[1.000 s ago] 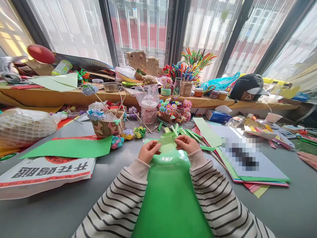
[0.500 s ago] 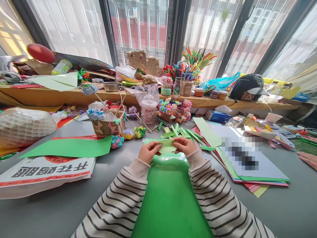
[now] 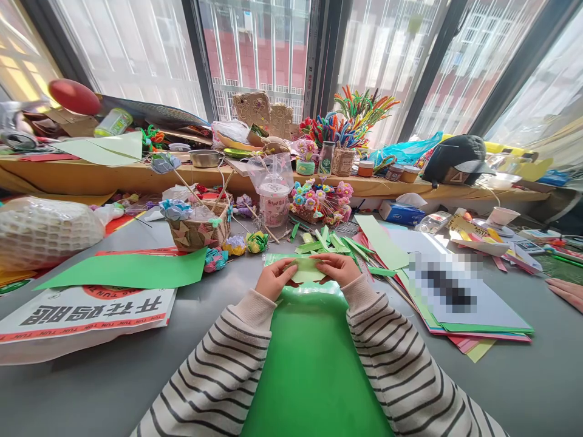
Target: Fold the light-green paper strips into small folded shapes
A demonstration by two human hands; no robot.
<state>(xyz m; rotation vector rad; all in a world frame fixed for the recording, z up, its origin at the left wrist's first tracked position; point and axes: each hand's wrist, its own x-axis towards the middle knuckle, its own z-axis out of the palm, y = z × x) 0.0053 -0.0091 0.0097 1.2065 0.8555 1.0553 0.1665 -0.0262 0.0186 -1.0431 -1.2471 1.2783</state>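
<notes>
A small light green piece of paper (image 3: 306, 271) is stretched between my two hands above the far end of a glossy green sheet (image 3: 319, 358). My left hand (image 3: 275, 278) pinches its left end between thumb and fingers. At the right end, my right hand (image 3: 339, 269) grips the paper the same way. Just beyond my hands lie several cut green paper strips (image 3: 332, 241). Folded paper flowers, among them a green and yellow one (image 3: 257, 242), sit on the grey table beyond my left hand.
Left are a green paper strip (image 3: 127, 271) on a printed bag (image 3: 91, 312) and a woven basket (image 3: 200, 233). A lidded cup (image 3: 274, 203) stands behind my hands. Right lies a paper stack (image 3: 478, 303); another person's hand (image 3: 567, 291) rests at the right edge.
The fingers of both my hands have shifted slightly on the small paper, which shows a little flatter and wider between them. Elsewhere nothing has visibly moved.
</notes>
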